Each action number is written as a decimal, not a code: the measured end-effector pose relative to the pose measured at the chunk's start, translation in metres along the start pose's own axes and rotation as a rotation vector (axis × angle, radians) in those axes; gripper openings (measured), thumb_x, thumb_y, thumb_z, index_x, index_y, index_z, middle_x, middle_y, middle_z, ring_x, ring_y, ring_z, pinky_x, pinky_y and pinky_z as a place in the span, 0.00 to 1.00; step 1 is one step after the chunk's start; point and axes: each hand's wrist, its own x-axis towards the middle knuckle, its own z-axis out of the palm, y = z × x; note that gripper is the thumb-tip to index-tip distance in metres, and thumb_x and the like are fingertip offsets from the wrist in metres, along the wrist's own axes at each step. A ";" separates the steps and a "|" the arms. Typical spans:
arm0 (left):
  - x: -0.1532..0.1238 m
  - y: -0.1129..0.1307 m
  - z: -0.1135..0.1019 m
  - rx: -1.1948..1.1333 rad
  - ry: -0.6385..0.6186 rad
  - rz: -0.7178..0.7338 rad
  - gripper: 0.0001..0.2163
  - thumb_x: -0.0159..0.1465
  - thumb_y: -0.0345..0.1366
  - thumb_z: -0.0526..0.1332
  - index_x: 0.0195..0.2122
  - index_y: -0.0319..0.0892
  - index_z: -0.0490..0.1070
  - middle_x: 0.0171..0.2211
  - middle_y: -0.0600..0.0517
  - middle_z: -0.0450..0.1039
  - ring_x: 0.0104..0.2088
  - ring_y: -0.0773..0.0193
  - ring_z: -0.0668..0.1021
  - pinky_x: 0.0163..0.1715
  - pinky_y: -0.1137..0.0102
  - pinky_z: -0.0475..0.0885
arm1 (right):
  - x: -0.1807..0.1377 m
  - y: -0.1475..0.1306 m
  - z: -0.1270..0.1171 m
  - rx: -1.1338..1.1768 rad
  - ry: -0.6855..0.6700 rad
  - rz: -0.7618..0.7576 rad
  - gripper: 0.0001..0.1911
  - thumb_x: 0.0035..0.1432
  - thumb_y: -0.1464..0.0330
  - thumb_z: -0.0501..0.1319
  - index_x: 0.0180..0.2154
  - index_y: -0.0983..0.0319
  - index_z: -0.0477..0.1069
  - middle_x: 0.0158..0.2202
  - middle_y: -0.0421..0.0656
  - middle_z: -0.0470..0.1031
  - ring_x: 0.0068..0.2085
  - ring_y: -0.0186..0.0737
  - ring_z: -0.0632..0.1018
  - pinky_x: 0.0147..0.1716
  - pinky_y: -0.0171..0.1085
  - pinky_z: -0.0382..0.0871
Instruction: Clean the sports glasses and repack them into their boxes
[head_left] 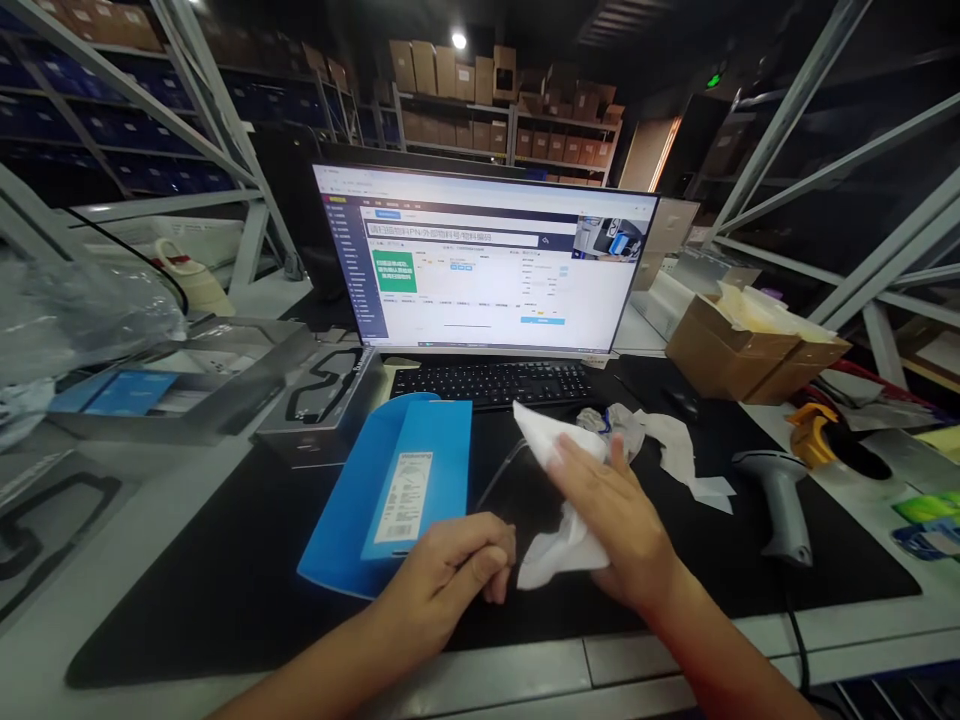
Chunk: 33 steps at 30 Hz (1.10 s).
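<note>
My left hand is closed over the black mat, its fingers curled together; what they hold, if anything, is hidden. A thin, clear-looking strip rises just beyond its knuckles. My right hand has its fingers stretched along a white tissue, which hangs below the palm and sticks up past the fingertips. Left of my hands stands a blue carton piece with a white printed label, against a curved blue flap.
Behind are a keyboard and a lit monitor. On the right lie crumpled wipes, a barcode scanner, a tape dispenser and a cardboard box. Grey product boxes stand at the left.
</note>
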 end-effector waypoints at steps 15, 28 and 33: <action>-0.003 0.002 -0.009 -0.106 -0.036 0.020 0.21 0.72 0.52 0.51 0.29 0.42 0.69 0.23 0.54 0.71 0.29 0.67 0.73 0.61 0.54 0.66 | -0.031 0.025 -0.021 0.138 0.538 0.769 0.25 0.62 0.65 0.62 0.60 0.60 0.71 0.58 0.49 0.75 0.57 0.57 0.76 0.55 0.52 0.74; 0.002 0.013 -0.013 -0.114 -0.293 -0.107 0.23 0.71 0.55 0.50 0.30 0.43 0.70 0.25 0.50 0.75 0.34 0.61 0.77 0.62 0.52 0.63 | -0.011 -0.007 -0.021 -0.015 0.278 -0.087 0.22 0.69 0.77 0.49 0.61 0.77 0.64 0.51 0.59 0.79 0.61 0.48 0.73 0.58 0.46 0.75; -0.002 0.022 -0.022 0.033 -0.171 -0.150 0.31 0.66 0.63 0.52 0.58 0.46 0.68 0.50 0.43 0.78 0.53 0.51 0.77 0.62 0.54 0.64 | -0.011 -0.008 -0.023 -0.110 0.289 -0.127 0.18 0.70 0.72 0.54 0.51 0.80 0.72 0.45 0.63 0.81 0.59 0.51 0.75 0.57 0.45 0.75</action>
